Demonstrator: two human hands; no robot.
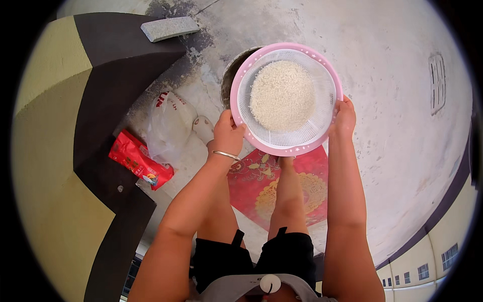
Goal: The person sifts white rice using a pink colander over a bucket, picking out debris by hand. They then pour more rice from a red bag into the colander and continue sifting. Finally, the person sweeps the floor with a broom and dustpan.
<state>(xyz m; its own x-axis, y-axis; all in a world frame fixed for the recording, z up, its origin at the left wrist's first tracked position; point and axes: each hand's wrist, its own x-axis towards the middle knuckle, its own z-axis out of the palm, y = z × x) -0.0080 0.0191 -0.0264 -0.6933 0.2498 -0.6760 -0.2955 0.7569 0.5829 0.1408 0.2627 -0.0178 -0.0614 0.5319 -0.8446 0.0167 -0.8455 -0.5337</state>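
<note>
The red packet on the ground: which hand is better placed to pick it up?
Probably the left hand. It grips the sieve rim on the side where the red packet lies; the right hand holds the far rim.

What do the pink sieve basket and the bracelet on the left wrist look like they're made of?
The pink sieve basket looks like moulded plastic: a smooth, glossy pink rim with punched holes around a fine white mesh holding white grains. The bracelet by the left hand looks like metal, probably silver-toned, given its thin, shiny band. The right hand grips the opposite rim.
</note>
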